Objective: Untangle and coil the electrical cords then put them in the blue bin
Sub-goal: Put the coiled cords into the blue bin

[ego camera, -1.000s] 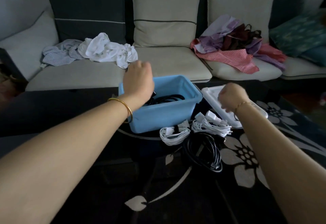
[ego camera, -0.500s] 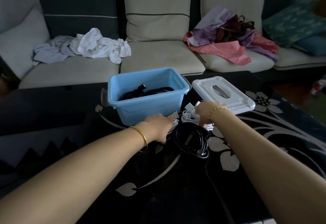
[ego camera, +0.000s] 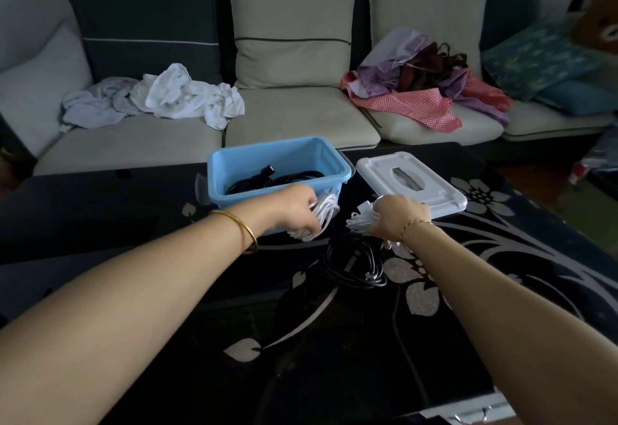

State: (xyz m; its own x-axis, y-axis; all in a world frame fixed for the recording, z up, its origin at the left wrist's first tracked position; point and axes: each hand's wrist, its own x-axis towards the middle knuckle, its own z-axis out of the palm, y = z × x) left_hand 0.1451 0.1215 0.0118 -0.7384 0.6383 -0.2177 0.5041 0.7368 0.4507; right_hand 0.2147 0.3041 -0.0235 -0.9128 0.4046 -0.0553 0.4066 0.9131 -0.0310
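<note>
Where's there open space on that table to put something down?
Bare tabletop: left of the blue bin, right of the white lid, and nearer, between the forearms, this side of the black cord coil. Crowded between bin, lid and coil, where the left hand and right hand grip white cords.

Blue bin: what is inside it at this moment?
Black cords lie inside the blue bin. Its near wall and the left hand, gripping a white cord, hide the front of the floor.
</note>
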